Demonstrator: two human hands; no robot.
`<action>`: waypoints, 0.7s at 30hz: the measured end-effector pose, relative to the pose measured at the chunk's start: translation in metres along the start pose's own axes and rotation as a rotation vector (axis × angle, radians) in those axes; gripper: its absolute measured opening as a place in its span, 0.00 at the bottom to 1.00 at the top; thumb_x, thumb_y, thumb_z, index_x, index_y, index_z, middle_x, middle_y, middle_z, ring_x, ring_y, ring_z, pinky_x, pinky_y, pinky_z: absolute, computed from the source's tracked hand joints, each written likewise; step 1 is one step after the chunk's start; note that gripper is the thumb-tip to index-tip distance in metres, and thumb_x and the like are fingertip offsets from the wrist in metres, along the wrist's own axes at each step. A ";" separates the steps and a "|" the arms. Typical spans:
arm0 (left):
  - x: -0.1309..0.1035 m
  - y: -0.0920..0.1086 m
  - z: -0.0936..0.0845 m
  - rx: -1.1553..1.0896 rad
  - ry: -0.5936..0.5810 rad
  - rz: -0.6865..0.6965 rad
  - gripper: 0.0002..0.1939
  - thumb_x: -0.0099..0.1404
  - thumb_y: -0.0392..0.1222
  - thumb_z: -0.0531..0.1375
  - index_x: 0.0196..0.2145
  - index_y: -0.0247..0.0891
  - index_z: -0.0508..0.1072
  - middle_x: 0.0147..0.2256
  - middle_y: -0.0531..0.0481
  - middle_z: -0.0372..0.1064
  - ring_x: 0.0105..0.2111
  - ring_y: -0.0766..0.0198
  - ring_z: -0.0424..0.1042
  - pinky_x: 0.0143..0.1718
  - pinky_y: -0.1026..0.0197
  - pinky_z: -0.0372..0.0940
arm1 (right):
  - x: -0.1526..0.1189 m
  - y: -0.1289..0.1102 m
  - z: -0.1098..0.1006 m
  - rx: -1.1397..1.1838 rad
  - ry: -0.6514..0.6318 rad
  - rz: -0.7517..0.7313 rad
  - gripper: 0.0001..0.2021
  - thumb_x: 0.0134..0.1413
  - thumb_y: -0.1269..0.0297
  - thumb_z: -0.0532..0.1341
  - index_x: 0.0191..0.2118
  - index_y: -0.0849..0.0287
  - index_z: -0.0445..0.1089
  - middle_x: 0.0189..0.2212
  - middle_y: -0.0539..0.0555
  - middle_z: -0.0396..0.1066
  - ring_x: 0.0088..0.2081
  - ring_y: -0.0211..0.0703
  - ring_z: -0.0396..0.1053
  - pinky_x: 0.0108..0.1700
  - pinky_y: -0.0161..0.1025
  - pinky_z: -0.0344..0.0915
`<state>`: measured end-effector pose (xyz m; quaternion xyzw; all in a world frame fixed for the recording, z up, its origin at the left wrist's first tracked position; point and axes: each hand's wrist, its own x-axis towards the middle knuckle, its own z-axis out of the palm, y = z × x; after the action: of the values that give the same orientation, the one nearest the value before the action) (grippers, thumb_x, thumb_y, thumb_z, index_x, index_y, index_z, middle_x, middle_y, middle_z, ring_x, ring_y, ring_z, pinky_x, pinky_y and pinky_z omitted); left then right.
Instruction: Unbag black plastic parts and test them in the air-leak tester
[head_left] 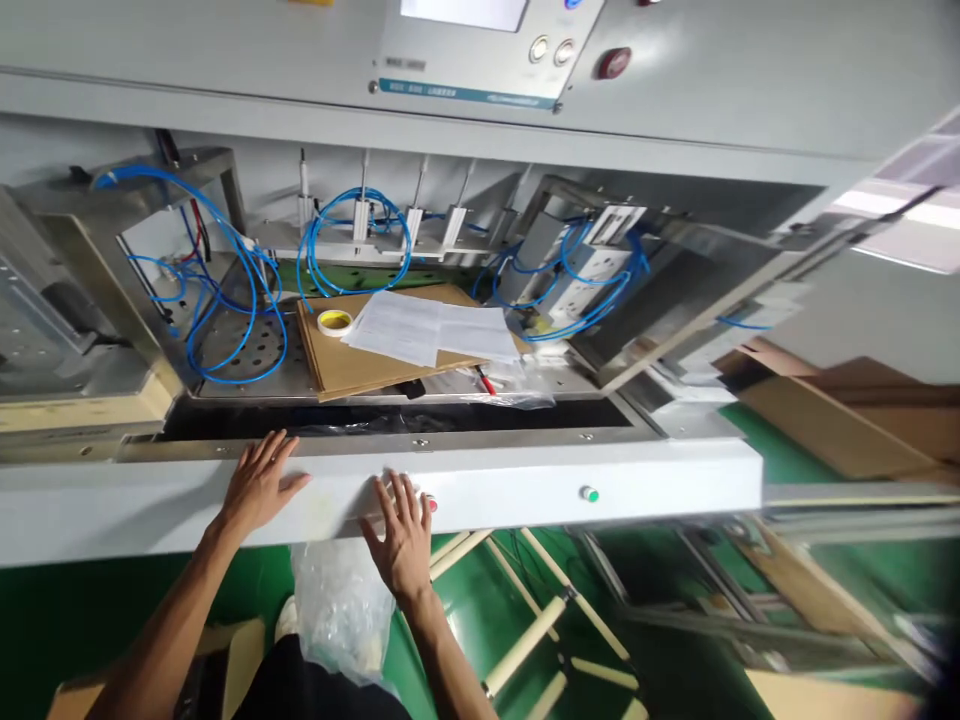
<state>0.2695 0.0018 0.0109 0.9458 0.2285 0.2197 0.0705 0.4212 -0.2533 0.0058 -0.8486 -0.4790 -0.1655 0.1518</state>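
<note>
White ledge point(510, 495) — left hand point(257, 487) and right hand point(405, 545) on it, fingers spread, empty; best placed clear of red button point(433, 504).

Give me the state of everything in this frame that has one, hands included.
Left hand: open, on the white ledge
Right hand: open, on the ledge
Screen: lit
Papers: unfolded, overlapping
Tape roll: on its side
Cardboard: lying flat
Blue tubing: loosely looped
Green button: pressed or not, can't tell
</note>
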 end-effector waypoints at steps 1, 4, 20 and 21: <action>0.001 -0.003 0.000 -0.010 -0.004 0.016 0.32 0.72 0.60 0.57 0.64 0.36 0.69 0.67 0.32 0.64 0.67 0.37 0.65 0.65 0.32 0.60 | -0.004 -0.001 0.000 0.012 0.000 0.008 0.35 0.67 0.60 0.61 0.76 0.51 0.51 0.73 0.61 0.59 0.73 0.57 0.55 0.72 0.60 0.51; 0.004 -0.009 -0.003 -0.052 0.011 0.044 0.32 0.72 0.62 0.57 0.63 0.37 0.70 0.67 0.32 0.65 0.66 0.37 0.65 0.66 0.31 0.59 | -0.013 -0.005 -0.001 0.060 0.012 0.019 0.36 0.64 0.60 0.64 0.74 0.51 0.54 0.73 0.61 0.57 0.73 0.60 0.55 0.71 0.62 0.53; 0.002 -0.023 -0.004 -0.126 0.012 0.061 0.34 0.73 0.62 0.54 0.65 0.33 0.66 0.66 0.30 0.65 0.68 0.33 0.61 0.67 0.26 0.53 | 0.021 0.014 -0.016 0.120 -0.099 0.060 0.38 0.56 0.58 0.71 0.71 0.53 0.62 0.71 0.63 0.61 0.73 0.62 0.54 0.73 0.65 0.48; 0.002 -0.026 -0.005 -0.133 0.016 0.056 0.34 0.73 0.62 0.55 0.65 0.33 0.65 0.67 0.29 0.63 0.68 0.33 0.61 0.68 0.27 0.53 | 0.021 0.016 -0.016 0.131 -0.100 0.063 0.39 0.55 0.58 0.71 0.71 0.52 0.62 0.72 0.63 0.60 0.73 0.62 0.53 0.73 0.64 0.49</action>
<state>0.2584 0.0255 0.0099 0.9433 0.1874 0.2436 0.1252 0.4429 -0.2512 0.0278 -0.8587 -0.4688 -0.0863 0.1879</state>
